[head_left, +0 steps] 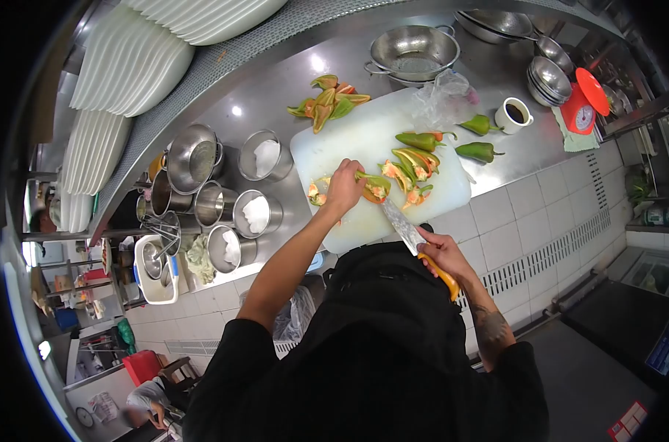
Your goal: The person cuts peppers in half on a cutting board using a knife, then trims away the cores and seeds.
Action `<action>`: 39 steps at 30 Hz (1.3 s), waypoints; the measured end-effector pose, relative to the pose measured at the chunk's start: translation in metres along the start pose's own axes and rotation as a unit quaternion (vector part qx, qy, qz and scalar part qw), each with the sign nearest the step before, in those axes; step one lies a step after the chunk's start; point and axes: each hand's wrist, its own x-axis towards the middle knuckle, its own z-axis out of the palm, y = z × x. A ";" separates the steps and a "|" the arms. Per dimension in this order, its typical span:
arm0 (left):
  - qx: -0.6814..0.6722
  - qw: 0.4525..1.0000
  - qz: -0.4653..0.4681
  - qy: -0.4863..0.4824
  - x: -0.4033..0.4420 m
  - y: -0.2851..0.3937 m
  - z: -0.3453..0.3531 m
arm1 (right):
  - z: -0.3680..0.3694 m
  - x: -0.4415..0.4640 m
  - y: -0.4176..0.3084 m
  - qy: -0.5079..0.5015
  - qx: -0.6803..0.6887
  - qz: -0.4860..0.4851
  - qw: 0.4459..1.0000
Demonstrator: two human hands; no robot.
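My left hand (345,187) is closed on a cut green pepper (376,190) over the white cutting board (312,147). In my right hand (442,254) is a knife (402,227) with a broad blade and a yellow handle; its tip is close to that pepper. Just right of it lie pepper halves (417,160) with seeds and orange flesh showing. A whole green pepper (418,141) rests at the board's upper right, and seedy core scraps (317,193) sit left of my left hand.
Cut pepper pieces (324,104) are piled beyond the board. Two green peppers (479,152) and a cup of dark liquid (513,116) stand right. A plastic bag (445,99) touches the board. Metal containers (259,214) with white contents stand left; a colander (414,53) is behind. Another person (149,398) is lower left.
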 end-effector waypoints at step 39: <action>0.041 0.996 -0.070 -0.041 -0.011 -0.010 -0.002 | 0.018 -0.005 -0.031 0.050 -0.189 -0.002 0.981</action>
